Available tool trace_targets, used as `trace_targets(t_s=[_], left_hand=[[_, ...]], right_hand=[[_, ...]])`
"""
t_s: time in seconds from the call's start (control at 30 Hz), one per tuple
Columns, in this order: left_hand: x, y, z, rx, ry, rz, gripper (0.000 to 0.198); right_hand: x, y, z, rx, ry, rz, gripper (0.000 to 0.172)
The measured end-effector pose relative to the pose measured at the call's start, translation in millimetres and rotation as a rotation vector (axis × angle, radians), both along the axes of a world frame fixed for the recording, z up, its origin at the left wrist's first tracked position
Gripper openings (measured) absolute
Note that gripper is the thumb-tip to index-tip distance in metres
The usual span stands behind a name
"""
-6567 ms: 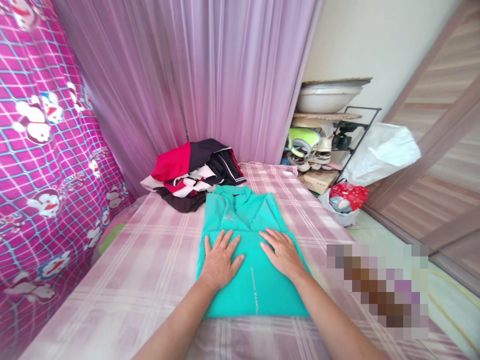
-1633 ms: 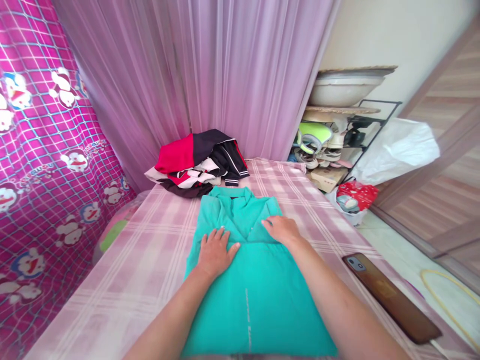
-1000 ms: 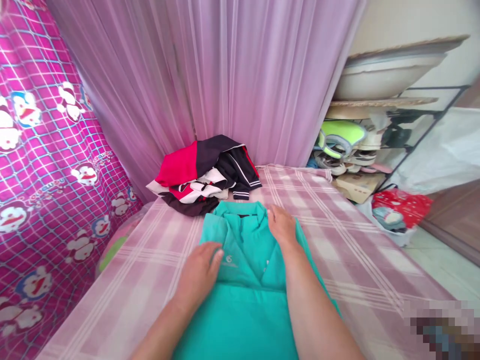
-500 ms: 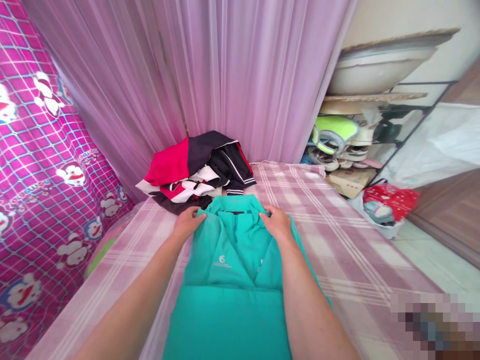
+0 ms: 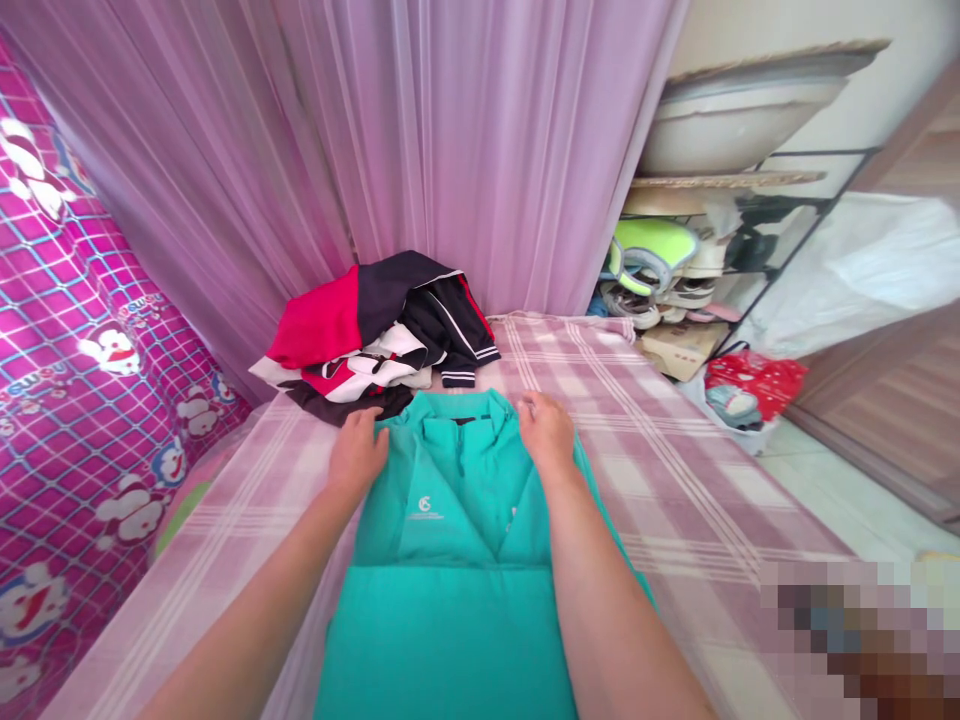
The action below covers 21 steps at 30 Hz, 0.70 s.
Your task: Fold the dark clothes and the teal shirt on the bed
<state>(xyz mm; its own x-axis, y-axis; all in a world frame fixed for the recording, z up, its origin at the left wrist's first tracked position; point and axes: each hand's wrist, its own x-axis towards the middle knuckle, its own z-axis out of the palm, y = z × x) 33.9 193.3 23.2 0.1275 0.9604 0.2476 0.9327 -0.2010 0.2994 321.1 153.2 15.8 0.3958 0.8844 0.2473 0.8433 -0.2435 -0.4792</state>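
A teal shirt or jacket (image 5: 457,630) with a collar and a small white chest print lies front up on the bed, its lower part folded up across the chest. My left hand (image 5: 358,448) rests by the shoulder left of the collar, thumb and fingers apart, touching the cloth edge. Over the opposite shoulder is my right hand (image 5: 546,432), its fingers loosely bent beside the collar and not pinching cloth. Both forearms reach along the sides of the garment, the right one covering part of its edge.
Beyond the collar lies a heap of dark, red and white clothes (image 5: 319,320) against the purple curtain (image 5: 480,150). A checked sheet (image 5: 675,470) covers the bed. At right are a shoe rack (image 5: 795,240) and a red bag (image 5: 780,385); a patterned pink cloth (image 5: 75,400) hangs left.
Both hands have loosened from the shirt's shoulders beside the collar, the left shifting slightly outward. The neckline looks flatter. My view has turned a little to the right.
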Motion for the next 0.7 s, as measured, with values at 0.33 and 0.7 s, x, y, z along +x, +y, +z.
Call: trace_targets(t_s=[0.33,0.7], left_hand=[[33.6,0.2,-17.9,-0.218,0.248,-0.35,0.048],[61.5,-8.2,-5.8,0.02,0.342,-0.298,0.059]], right_hand=[[6.8,-7.9,18.2,-0.079,0.096,-0.117,0.038],[42.9,-13.8,11.5,-0.28,0.097,-0.177,0.037]])
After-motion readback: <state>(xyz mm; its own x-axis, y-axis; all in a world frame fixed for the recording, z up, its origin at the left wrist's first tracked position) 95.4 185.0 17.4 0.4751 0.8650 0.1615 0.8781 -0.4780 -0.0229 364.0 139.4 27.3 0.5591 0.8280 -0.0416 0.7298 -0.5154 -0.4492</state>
